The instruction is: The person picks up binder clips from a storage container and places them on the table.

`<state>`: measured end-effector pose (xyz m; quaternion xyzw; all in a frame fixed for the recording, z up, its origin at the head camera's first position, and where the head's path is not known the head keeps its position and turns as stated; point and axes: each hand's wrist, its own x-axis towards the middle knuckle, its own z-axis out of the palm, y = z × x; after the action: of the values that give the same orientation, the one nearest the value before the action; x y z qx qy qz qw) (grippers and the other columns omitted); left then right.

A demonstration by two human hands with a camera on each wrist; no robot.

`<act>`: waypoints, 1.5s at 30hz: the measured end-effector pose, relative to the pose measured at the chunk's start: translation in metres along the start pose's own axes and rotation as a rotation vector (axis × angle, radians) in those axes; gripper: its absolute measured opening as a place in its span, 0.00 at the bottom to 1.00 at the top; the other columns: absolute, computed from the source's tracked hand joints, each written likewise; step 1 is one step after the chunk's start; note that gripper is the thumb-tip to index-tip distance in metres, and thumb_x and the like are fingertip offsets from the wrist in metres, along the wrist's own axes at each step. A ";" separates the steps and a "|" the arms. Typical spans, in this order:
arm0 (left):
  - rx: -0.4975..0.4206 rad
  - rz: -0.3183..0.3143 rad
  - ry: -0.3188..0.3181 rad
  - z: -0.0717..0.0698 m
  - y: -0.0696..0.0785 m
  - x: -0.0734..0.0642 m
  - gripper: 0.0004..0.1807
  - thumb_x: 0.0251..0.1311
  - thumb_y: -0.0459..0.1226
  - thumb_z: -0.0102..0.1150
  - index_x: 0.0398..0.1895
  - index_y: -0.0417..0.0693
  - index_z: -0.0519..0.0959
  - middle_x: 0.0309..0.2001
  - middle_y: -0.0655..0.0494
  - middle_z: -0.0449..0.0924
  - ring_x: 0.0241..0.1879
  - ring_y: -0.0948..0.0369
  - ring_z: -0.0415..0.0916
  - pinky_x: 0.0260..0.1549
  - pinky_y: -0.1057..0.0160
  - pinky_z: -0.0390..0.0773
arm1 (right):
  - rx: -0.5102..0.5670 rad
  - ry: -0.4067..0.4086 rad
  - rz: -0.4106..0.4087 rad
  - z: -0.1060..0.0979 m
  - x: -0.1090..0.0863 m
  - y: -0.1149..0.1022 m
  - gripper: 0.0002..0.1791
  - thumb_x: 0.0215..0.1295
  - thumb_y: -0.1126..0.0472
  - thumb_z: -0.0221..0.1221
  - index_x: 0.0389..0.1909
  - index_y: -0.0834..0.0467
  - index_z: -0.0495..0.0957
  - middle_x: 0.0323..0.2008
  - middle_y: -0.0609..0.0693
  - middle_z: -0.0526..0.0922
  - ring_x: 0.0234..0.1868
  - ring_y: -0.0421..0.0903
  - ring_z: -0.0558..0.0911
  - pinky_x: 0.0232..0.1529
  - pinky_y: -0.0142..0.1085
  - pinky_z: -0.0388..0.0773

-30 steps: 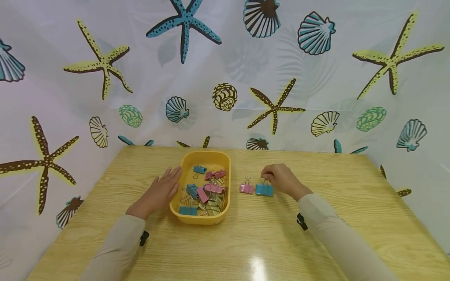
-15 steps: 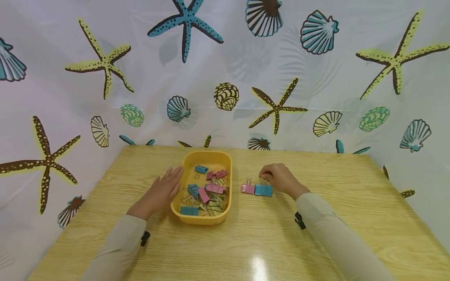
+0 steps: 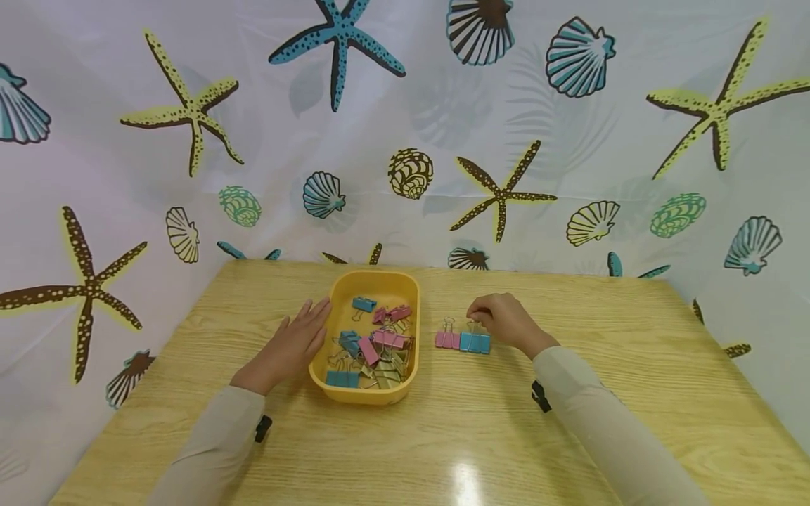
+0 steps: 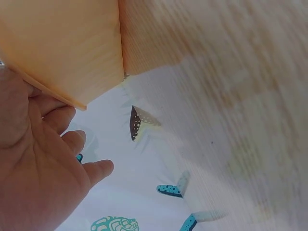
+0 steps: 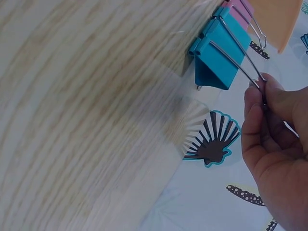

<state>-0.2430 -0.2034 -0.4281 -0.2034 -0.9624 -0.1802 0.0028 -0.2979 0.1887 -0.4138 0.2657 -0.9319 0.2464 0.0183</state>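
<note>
A blue binder clip [image 3: 474, 343] stands on the table right beside a pink binder clip [image 3: 447, 341], their sides meeting. My right hand [image 3: 506, 323] pinches the wire handle of the blue clip between thumb and fingertips, as the right wrist view shows with the blue clip [image 5: 221, 48] and the hand [image 5: 281, 130]. My left hand [image 3: 287, 348] rests with extended fingers along the left rim of a yellow bin [image 3: 363, 395]. In the left wrist view, the fingers of that hand [image 4: 43, 159] lie against the outside of the bin wall [image 4: 67, 48].
Inside the bin lie several loose binder clips: blue ones [image 3: 342, 379], pink ones [image 3: 389, 339] and yellow-green ones [image 3: 386, 372]. The wooden table [image 3: 380, 457] reaches back to a white sheet [image 3: 266, 140] printed with shells and starfish.
The blue clip has slid left against the pink one, closing the gap between them, with the right hand still holding its handle. The left hand stays at the bin.
</note>
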 end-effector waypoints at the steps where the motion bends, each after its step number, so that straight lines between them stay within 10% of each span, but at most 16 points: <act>1: -0.001 -0.001 -0.001 0.000 0.000 0.000 0.29 0.76 0.40 0.36 0.76 0.41 0.49 0.76 0.47 0.46 0.74 0.44 0.39 0.65 0.32 0.44 | -0.001 0.003 -0.001 0.000 0.000 0.000 0.07 0.67 0.68 0.56 0.38 0.64 0.83 0.34 0.54 0.85 0.31 0.45 0.82 0.35 0.40 0.80; 32: -0.008 0.001 0.002 0.001 0.001 0.002 0.29 0.76 0.40 0.37 0.75 0.41 0.50 0.76 0.48 0.46 0.74 0.44 0.40 0.64 0.31 0.45 | -0.053 -0.046 0.009 -0.008 0.000 -0.005 0.13 0.67 0.59 0.59 0.46 0.64 0.82 0.37 0.52 0.84 0.38 0.48 0.82 0.41 0.44 0.80; 45: -0.028 -0.014 -0.016 0.001 -0.002 0.002 0.29 0.76 0.42 0.35 0.76 0.42 0.48 0.76 0.48 0.45 0.74 0.44 0.38 0.65 0.32 0.43 | -0.187 0.091 -0.207 -0.015 0.012 -0.060 0.12 0.65 0.55 0.61 0.42 0.58 0.84 0.42 0.50 0.84 0.45 0.49 0.82 0.48 0.44 0.79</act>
<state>-0.2450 -0.2037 -0.4297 -0.1980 -0.9612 -0.1921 -0.0088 -0.2789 0.1458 -0.3714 0.3460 -0.9166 0.1672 0.1105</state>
